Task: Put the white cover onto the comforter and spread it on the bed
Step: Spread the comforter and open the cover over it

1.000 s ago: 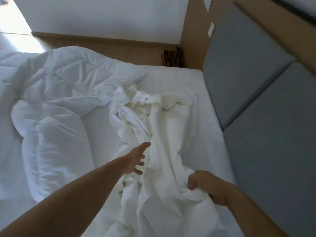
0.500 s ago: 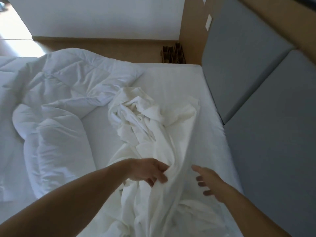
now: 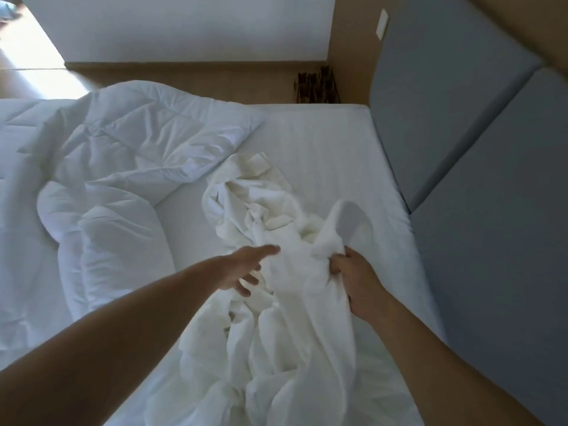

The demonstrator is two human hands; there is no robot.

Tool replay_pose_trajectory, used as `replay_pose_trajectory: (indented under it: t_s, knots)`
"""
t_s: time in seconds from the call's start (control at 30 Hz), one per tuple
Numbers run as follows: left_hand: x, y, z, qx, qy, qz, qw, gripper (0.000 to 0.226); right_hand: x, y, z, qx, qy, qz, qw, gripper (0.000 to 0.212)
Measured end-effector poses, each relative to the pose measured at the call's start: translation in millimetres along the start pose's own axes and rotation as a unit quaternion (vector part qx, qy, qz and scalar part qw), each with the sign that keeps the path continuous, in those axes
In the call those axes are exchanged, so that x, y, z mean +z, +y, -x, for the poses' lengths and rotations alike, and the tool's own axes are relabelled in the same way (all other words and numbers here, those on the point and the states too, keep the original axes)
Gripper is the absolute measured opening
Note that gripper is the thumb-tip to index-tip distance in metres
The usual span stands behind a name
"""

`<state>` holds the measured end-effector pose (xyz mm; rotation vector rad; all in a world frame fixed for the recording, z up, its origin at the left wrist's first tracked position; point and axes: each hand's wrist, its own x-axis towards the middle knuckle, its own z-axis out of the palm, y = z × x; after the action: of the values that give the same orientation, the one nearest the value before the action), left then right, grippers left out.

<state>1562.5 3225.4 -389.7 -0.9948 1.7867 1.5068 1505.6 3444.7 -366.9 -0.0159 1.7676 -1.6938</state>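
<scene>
fingers (image 3: 337, 262) of right hand (image 3: 353, 281) curled tight round a bunched fold of white cover (image 3: 292, 318), cloth pulled up into a hump just beyond the fist. left hand (image 3: 242, 269) loose and wide, fingers (image 3: 266, 249) spread, forefinger straight out over the cloth, lower fingers slightly bent at the cover's left edge. nothing gripped; actual contact with cloth not clear. both forearms bare, reaching in from bottom of view.

white cover crumpled in a long heap on the bed (image 3: 322, 139), running from the bottom edge up between the hands to a twisted clump beyond them, one flat corner or tab sticking out at the far end. separate from the comforter (image 3: 123, 167): quilted, white, bunched and folded over itself on the left half of the bed, one corner pointing toward the cover's far end, close beside it, overlap not visible. bare sheet between the two and along the right side.

two grey padded headboard panels (image 3: 455, 96) along the bed's right edge, seam between them. white wall plate (image 3: 381, 24) on wood panelling (image 3: 350, 41) above. dark bundle (image 3: 316, 86) past the bed's far corner, too small to identify.
</scene>
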Motion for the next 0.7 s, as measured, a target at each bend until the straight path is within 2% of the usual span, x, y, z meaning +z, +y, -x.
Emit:
replay_pose_trajectory:
  t_s: [0.03, 0.1, 0.17, 0.27, 0.3, 0.4, 0.47, 0.5, 0.57, 0.6, 0.7]
  knots:
    - [-3.8, 4.3, -2.3, -0.004, -0.002, 0.07, 0.998, 0.078, 6.1, -9.0, 10.4, -0.008, -0.047, 0.01, 0.999, 0.027]
    - [-2.3, 13.8, -0.5, -0.012, -0.037, 0.171, 0.985, 0.082, 18.6, -21.3, 31.2, 0.003, -0.153, 0.062, 0.986, 0.03]
    - [9.0, 19.9, 7.5, 0.003, -0.039, 0.197, 0.98, 0.066, 23.5, -27.1, 47.9, 0.037, -0.237, 0.089, 0.967, 0.024]
    - [17.3, 23.0, 26.0, 0.058, 0.052, 0.224, 0.971, 0.03, 1.0, -35.3, 60.0, 0.098, -0.278, 0.094, 0.951, 0.032]
    - [14.2, 25.1, 31.8, 0.078, 0.059, 0.252, 0.963, 0.027, -12.3, -37.9, 62.6, 0.118, -0.27, 0.09, 0.952, 0.038]
    - [-5.0, 30.1, 58.7, 0.154, -0.004, 0.267, 0.951, 0.038, -53.2, -42.1, 60.7, 0.17, -0.216, 0.136, 0.952, 0.08]
    - [-11.5, 36.0, 85.8, 0.198, -0.067, 0.206, 0.956, 0.047, -65.3, -48.4, 52.7, 0.164, -0.142, 0.164, 0.962, 0.067]
    - [-12.1, 40.0, 100.7, 0.216, -0.098, 0.175, 0.956, 0.052, -64.2, -53.0, 46.4, 0.153, -0.082, 0.148, 0.974, 0.061]
    - [-10.7, 48.0, 127.0, 0.237, -0.149, 0.133, 0.951, 0.056, -52.4, -60.2, 30.2, 0.139, 0.038, 0.103, 0.984, 0.064]
    - [-10.4, 50.4, 137.0, 0.247, -0.171, 0.121, 0.946, 0.054, -42.0, -63.0, 23.4, 0.129, 0.068, 0.093, 0.985, 0.068]
    - [-12.9, 49.5, 165.0, 0.246, -0.218, 0.095, 0.94, 0.047, -7.6, -63.2, 14.9, 0.139, 0.032, 0.065, 0.988, 0.109]
